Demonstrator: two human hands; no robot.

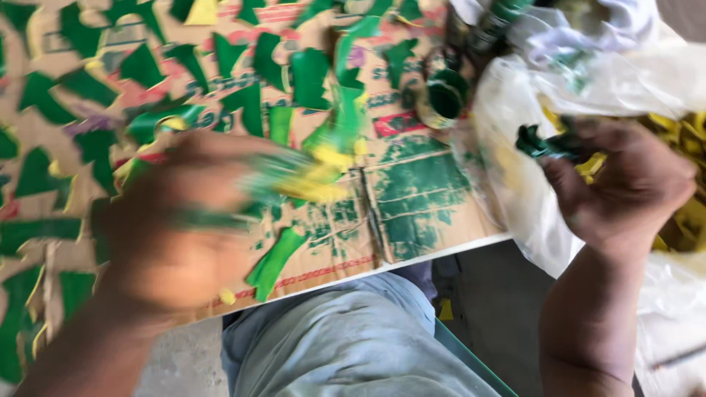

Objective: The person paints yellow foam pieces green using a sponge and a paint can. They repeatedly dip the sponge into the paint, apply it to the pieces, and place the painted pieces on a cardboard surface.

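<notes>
Your right hand (625, 184) sits inside the mouth of the clear plastic bag (515, 184) at the right edge of the tabletop (412, 213), and its fingers (570, 173) are pressed together on a small crumpled dark green piece (544, 143). That piece pokes out to the left of your fingertips, toward the cardboard, with its long side lying roughly left to right; yellow pieces (673, 132) crowd the bag just behind and to the right of your knuckles. Your left hand (184, 220) hangs over the cardboard sheet (419, 191) that covers the tabletop, well apart from the bag, and it is too blurred for you to tell how its fingers are set; a smeared streak of green and yellow (309, 176) runs from it to the right, but whether that is held or merely beneath cannot be told. All around it flat green cut-outs (309, 77) lie spread on the cardboard, and one long green strip (276, 261) lies tilted near the front edge, just right of that hand. A small round tin of green paint (441, 99) stands between the two hands, nearer your right. So the crumpled piece belongs wholly to your right hand, and the open cardboard lies to its left.
</notes>
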